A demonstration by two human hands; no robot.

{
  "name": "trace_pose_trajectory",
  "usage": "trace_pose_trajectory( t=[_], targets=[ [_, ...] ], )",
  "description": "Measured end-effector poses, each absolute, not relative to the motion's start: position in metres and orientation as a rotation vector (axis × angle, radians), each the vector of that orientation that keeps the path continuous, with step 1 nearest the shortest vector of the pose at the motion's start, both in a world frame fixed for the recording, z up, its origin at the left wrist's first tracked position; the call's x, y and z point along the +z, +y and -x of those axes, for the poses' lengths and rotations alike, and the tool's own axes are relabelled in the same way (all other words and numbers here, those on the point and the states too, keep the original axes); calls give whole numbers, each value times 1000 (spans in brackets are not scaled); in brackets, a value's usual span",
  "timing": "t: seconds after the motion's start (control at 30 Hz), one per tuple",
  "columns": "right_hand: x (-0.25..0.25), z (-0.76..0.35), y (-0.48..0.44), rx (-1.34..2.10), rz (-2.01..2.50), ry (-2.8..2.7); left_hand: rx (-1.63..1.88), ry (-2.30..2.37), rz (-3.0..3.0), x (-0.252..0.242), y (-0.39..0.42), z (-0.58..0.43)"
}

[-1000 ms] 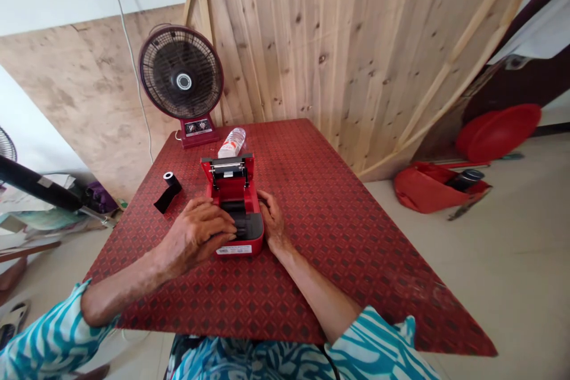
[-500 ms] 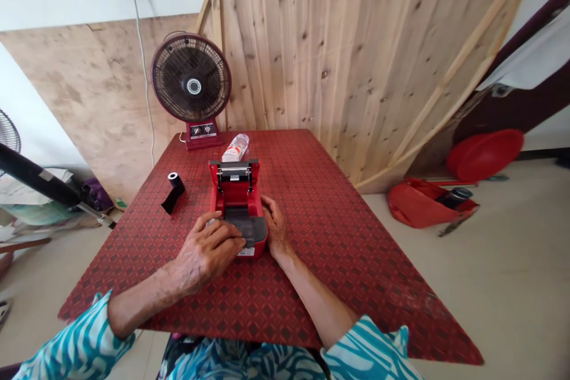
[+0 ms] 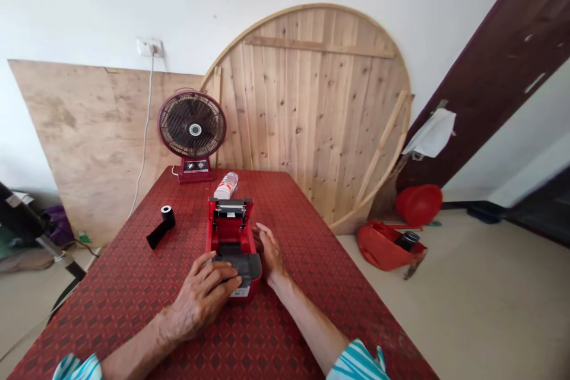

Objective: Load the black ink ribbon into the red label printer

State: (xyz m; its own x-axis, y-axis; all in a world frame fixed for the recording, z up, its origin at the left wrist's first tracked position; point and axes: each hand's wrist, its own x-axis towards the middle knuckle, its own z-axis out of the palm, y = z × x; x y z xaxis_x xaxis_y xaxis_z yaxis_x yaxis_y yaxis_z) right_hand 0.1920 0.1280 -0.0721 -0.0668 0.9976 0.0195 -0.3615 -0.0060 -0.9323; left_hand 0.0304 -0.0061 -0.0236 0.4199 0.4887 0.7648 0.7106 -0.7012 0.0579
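Note:
A red label printer (image 3: 230,231) stands on the table with its lid raised at the back, showing a roller under the lid. Dark, glossy ribbon film (image 3: 238,261) lies across its front part. My left hand (image 3: 205,288) is over the front left of the printer, its bent fingers and thumb close together on the film; what is under the fingertips is hidden. Along the printer's right side rests my right hand (image 3: 271,253), fingers stretched out and partly apart. Away to the left lies a black ribbon roll (image 3: 167,215) with a strip trailing loose.
Behind the printer a clear plastic bottle (image 3: 227,186) lies on its side. A dark red fan (image 3: 193,124) stands at the far left corner of the red patterned table (image 3: 312,309). A round wooden board (image 3: 307,113) leans on the wall. On the floor at right sits a red bag (image 3: 383,246).
The view has tilted up, so more wall shows and the table sits lower. My left hand stays on the printer's front; my right hand stays at its side, fingers slightly straighter.

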Motion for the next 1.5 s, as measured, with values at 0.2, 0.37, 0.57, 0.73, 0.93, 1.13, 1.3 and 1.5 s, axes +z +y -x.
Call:
trace_pose_trajectory(
  t=[0.2, 0.37, 0.57, 0.73, 0.93, 1.13, 1.3, 1.5],
  targets=[
    [-57, -178, 149, 1412, 829, -994, -1123, -1039, 2362, -22, -9, -32],
    [-46, -170, 162, 1373, 847, -998, -1155, -1037, 2390, -23, -8, -31],
    [-19, -168, 159, 1233, 823, -1212, -1160, -1030, 2395, -29, -5, -30],
    [-13, -175, 152, 1028, 744, -1446, -1165, -1020, 2413, -27, -6, -30],
    [-22, -178, 153, 1016, 726, -1560, -1164, -1027, 2446, -24, -7, -30],
    [-21, -180, 152, 912, 763, -1645, -1180, -1022, 2415, -26, -6, -30],
    [-17, -180, 150, 850, 783, -1682, -1150, -1022, 2439, -27, -7, -29],
    [-7, -186, 145, 935, 757, -1638, -1125, -1028, 2482, -26, -9, -27]
  ],
)
